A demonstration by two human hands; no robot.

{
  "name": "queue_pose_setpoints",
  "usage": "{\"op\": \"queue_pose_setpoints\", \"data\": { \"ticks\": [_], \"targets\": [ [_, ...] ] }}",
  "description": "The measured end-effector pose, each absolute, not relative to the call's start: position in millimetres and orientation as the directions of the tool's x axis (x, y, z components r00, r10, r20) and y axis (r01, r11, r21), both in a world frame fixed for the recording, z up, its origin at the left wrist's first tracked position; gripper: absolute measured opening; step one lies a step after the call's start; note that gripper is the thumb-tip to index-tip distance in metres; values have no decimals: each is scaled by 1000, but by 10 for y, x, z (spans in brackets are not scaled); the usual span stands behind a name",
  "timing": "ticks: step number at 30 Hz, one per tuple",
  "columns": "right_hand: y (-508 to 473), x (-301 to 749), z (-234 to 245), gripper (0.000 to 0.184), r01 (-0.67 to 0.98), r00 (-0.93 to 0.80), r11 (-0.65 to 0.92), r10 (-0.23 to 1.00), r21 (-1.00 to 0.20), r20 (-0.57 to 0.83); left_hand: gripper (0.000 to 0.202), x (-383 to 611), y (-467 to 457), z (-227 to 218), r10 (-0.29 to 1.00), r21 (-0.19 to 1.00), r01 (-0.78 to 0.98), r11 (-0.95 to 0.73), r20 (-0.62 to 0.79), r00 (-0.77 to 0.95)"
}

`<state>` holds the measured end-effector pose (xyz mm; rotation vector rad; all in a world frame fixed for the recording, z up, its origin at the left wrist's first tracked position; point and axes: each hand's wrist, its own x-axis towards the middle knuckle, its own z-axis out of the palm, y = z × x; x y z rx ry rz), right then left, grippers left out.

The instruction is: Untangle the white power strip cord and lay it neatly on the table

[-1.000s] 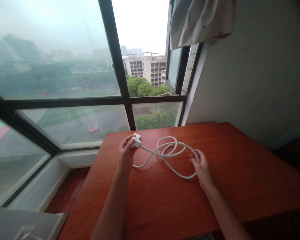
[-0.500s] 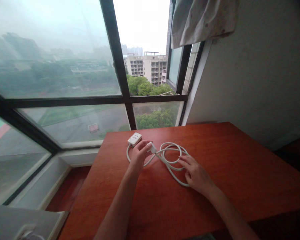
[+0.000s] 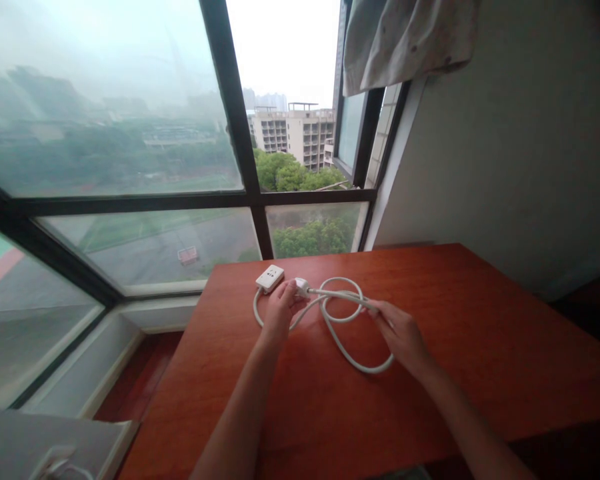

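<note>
My left hand (image 3: 284,308) is closed around a white plug (image 3: 301,287) near the middle of the table. From the plug a white power cord (image 3: 337,293) runs rightward to my right hand (image 3: 397,333), whose fingers pinch it. The rest of the cord lies in loose loops on the wood between and below the hands. Beyond my left hand, a white socket block (image 3: 270,278) rests on the table with its outlet face up, joined to the same cord. My left fingers partly cover the plug.
The reddish-brown wooden table (image 3: 305,413) reaches to the window (image 3: 253,199) in front. A grey wall (image 3: 495,153) stands on the right, and a light curtain (image 3: 405,47) hangs above. Left of the table, a white ledge (image 3: 55,433) is visible.
My right hand has moved slightly right and closed on the cord, drawing a length of it straighter from the plug. The plug has turned to point rightward. The socket block stays put.
</note>
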<state>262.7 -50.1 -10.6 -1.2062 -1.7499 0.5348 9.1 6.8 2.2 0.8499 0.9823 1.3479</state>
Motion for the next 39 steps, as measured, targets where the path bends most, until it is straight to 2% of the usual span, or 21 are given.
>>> {"op": "queue_pose_setpoints", "data": {
  "ticks": [3, 5, 7, 10, 13, 16, 19, 28, 30, 32, 35, 37, 39],
  "targets": [
    [-421, 2606, 69, 26, 392, -18, 367, 920, -844, 392, 52, 138, 71, -43, 999, 974, -223, 31, -26, 24],
    [-367, 2579, 178, 27, 310, 13, 351, 928, -884, 373, 47, 158, 56, -60, 995, 996, -55, -73, 76, 57],
    [-321, 2553, 272, 28, 237, 34, 336, 935, -912, 353, 37, 169, 25, -52, 978, 963, 175, -207, 196, 78],
    [-275, 2521, 383, 31, 118, 70, 305, 947, -945, 315, 20, 195, -56, 2, 938, 763, 555, -331, 328, 108],
    [-250, 2498, 481, 33, -9, 96, 302, 949, -953, 300, 17, 256, -159, 66, 917, 560, 742, -368, 349, 191],
    [-238, 2485, 605, 31, -161, 119, 303, 951, -939, 286, 21, 329, -234, 82, 904, 457, 786, -416, 305, 300],
    [-237, 2501, 763, 29, -289, 121, 289, 957, -913, 265, 23, 364, -243, 40, 894, 403, 800, -444, 262, 364],
    [-237, 2967, 1320, 10, -529, 34, 172, 983, -831, 182, 32, 275, -136, -38, 897, 485, 756, -441, 252, 362],
    [-205, 3160, 1415, 12, -625, 32, 157, 984, -765, 176, 37, 255, -126, -33, 889, 490, 742, -457, 248, 384],
    [-143, 3371, 1465, 19, -756, 39, 115, 991, -645, 132, 39, 234, -114, -40, 884, 513, 721, -466, 233, 405],
    [1, 3689, 1423, 27, -876, 99, 117, 993, -467, 64, 33, 207, -89, -74, 883, 553, 694, -461, 212, 418],
    [99, 3868, 1322, 31, -891, 148, 151, 988, -427, 41, 25, 197, -74, -106, 882, 563, 685, -463, 217, 418],
    [160, 3999, 1191, 32, -889, 166, 142, 986, -436, -16, 18, 196, -66, -133, 877, 557, 681, -476, 238, 418]
  ]
}}
